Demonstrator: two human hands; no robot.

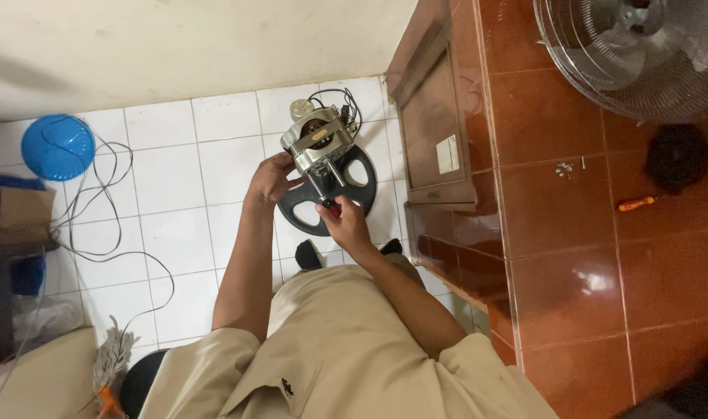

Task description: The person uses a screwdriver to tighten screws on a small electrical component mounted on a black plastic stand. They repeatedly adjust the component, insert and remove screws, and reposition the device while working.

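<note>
Khaki trousers [346, 349] fill the lower frame nearest the camera; both forearms extend from there over the white tiled floor [175, 194]. An electric motor [316, 143] with a metal housing is held above a black spoked pulley wheel [328, 198], which appears to lie on the tiles. The left hand [271, 178] is wrapped around the motor's side, fingers curled onto the housing. The right hand [344, 221] is closed in a pinch on a small dark tool or fastener at the motor's lower end; its exact kind cannot be told. For good control, the motor should be kept steady by the left hand while only the right-hand fingers are turned.

Count: one motor, one pulley wheel, one blue round lid [57, 146], one orange-handled screwdriver [637, 204], one fan grille [641, 54], several loose screws [565, 167].
</note>
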